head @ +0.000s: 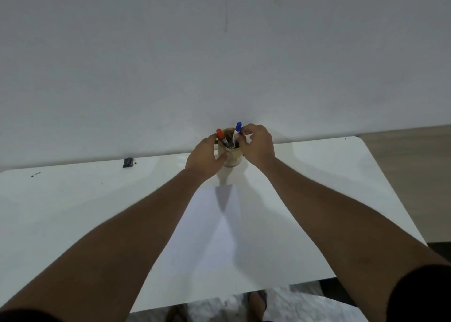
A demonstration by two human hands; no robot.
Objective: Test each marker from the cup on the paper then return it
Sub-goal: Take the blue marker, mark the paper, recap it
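A tan wooden cup [231,159] stands at the far edge of the white table [73,212], against the wall. A red-capped marker [220,135], a blue-capped marker [237,129] and a dark marker [230,144] stick out of it. My left hand [206,158] wraps the cup's left side. My right hand [257,143] is at the cup's right rim, its fingertips pinching the white barrel of the blue-capped marker, which still stands in the cup. A white sheet of paper [214,236] lies on the table between my forearms.
A small dark object [128,162] lies at the table's far edge to the left, with a few dark specks [35,174] further left. The grey wall [219,53] rises right behind the cup. The table's right edge [390,187] borders a wooden floor.
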